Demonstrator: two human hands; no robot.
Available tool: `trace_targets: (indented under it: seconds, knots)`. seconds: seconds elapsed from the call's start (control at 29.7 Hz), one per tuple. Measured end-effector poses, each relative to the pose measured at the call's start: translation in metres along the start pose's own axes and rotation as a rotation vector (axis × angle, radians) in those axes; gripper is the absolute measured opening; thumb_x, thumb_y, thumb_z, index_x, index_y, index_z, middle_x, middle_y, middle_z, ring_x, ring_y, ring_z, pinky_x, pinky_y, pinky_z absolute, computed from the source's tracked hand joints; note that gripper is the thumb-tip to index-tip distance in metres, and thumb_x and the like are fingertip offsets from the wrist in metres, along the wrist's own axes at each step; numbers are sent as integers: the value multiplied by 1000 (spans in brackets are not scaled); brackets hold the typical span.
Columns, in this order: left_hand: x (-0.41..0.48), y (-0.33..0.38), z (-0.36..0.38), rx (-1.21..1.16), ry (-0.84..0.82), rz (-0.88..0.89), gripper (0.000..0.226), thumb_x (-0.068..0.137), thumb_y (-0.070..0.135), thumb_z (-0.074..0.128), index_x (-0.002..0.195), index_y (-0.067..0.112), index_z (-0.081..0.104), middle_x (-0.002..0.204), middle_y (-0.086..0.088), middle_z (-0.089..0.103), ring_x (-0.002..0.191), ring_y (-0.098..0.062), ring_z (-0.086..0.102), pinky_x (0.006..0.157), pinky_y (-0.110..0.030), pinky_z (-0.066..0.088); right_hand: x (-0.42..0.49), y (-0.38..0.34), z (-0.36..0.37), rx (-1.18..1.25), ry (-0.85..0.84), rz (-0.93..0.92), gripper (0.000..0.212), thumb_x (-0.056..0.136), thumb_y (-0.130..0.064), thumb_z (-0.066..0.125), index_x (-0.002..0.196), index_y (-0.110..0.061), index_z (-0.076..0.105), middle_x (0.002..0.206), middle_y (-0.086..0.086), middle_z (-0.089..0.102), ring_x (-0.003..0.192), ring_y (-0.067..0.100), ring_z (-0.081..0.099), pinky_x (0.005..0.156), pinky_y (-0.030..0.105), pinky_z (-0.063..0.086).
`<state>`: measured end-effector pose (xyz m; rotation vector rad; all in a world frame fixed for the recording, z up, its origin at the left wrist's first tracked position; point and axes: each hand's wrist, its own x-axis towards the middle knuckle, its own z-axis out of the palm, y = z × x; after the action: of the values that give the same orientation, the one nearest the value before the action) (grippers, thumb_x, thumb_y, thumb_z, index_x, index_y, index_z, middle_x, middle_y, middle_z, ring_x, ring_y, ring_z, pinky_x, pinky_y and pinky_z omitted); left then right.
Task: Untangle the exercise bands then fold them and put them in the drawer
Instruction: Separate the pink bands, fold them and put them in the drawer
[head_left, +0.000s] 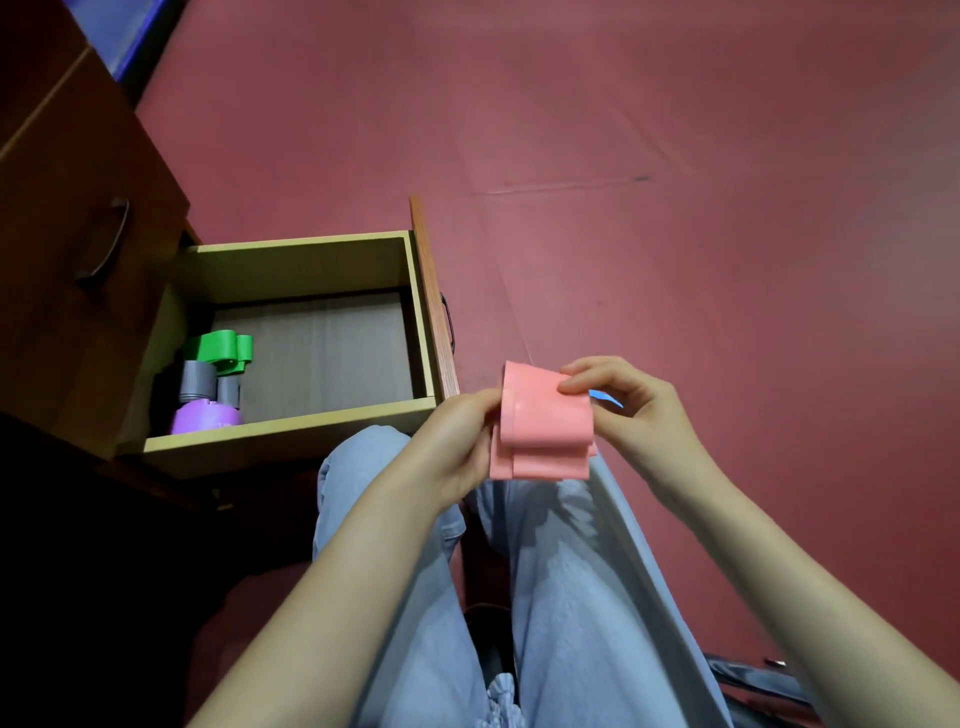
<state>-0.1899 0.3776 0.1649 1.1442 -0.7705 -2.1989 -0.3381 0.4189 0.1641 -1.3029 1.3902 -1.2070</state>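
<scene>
Head view. Pink band (543, 426), folded in layers, sits over the knees just right of the open drawer (291, 441), near its front panel. Left hand (457, 447) grips the band's left edge, fingers curled behind. Right hand (618, 400) pinches its top right corner. Inside the drawer, at the cabinet end: green band (221, 353), grey band (200, 382), purple band (205, 418), packed together. Print on the purple one is too small to read. Wood-grain drawer bottom runs from them to the front panel.
</scene>
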Motion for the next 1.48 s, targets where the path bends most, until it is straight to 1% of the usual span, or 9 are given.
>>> trace_targets:
  seconds: [0.13,0.34,0.44,0.5,0.87,1.04,1.21,1.38,1.48]
  knots:
    - [4,-4,-4,-25,-2,-22,40,95,34,34,104,5,59,92,-13,65,84,-23,63,82,-40,51,-1,4,-1,-65,-4,49,45,77,17,50,70,-24,67,99,-7,58,86,-8,56,74,6,44]
    - [6,-8,-7,209,109,194,11,92,15,48,90,12,59,86,-6,63,76,-15,60,71,-27,52,-3,8,8,185,55,196,56,64,1,42,106,-33,53,107,-11,58,93,5,59,65,11,49]
    - [7,-3,-10,234,186,293,11,92,15,48,94,13,58,87,-5,63,79,-15,59,71,-25,50,2,5,18,381,35,368,25,85,-13,47,107,-22,56,96,-4,63,83,11,61,65,21,54]
    - [10,0,-18,215,234,341,13,92,16,48,99,12,59,89,-6,63,82,-17,59,70,-26,50,7,2,28,365,-73,400,23,89,-26,45,101,-15,61,88,2,68,78,16,66,68,28,58]
    - [34,19,-90,-70,450,401,18,95,20,42,102,12,56,89,-9,66,82,-22,64,77,-41,53,67,19,112,343,-129,396,15,85,-2,55,99,-8,58,74,-2,65,62,4,66,59,16,54]
    - [56,32,-132,-179,499,427,16,95,18,40,94,17,55,88,-7,66,80,-19,65,72,-35,54,107,44,155,396,-150,473,10,86,-8,55,90,-12,64,79,-1,67,75,8,65,79,23,54]
    - [90,50,-174,-200,599,411,12,93,18,45,95,18,57,91,-7,66,86,-20,63,82,-40,51,155,67,197,352,-112,502,11,91,-13,50,91,-16,60,93,6,66,86,15,65,75,27,56]
    - [128,82,-237,-220,745,389,12,91,11,48,87,17,58,83,-3,63,77,-15,60,82,-34,49,229,92,252,188,-129,421,14,91,-8,49,104,-11,55,86,3,60,75,12,61,59,18,55]
    - [143,106,-268,-305,799,437,12,92,7,45,99,14,52,85,-3,60,76,-12,59,78,-29,49,272,105,288,143,-153,368,21,90,-2,47,105,-15,53,85,-2,55,81,16,59,58,18,54]
